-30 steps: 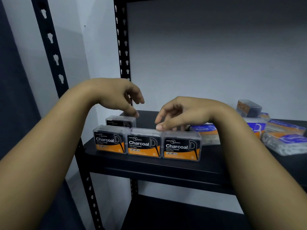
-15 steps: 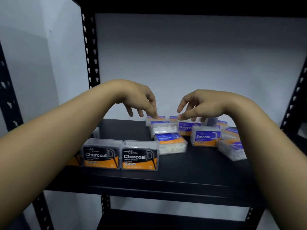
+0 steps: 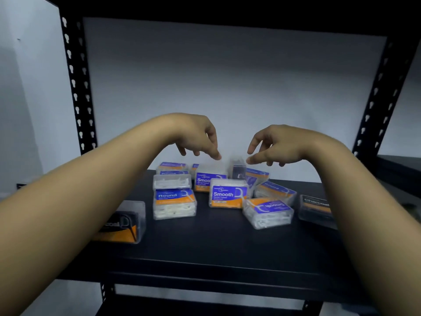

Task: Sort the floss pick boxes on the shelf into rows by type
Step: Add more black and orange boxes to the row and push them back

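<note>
Two hands hover over the boxes at the back of the black shelf (image 3: 216, 242). The left hand (image 3: 193, 135) and right hand (image 3: 276, 144) both hang with fingers loosely curled and spread, holding nothing. Between their fingertips stands a dark box (image 3: 238, 168), blurred, perhaps a charcoal one. Below lie a Round box (image 3: 174, 202), an upright Smooth box (image 3: 227, 196) and a second Smooth box (image 3: 268, 212) turned upside down. Charcoal boxes sit at far left (image 3: 126, 222) and far right (image 3: 315, 207).

A pale wall (image 3: 227, 87) stands behind black perforated uprights (image 3: 77, 92).
</note>
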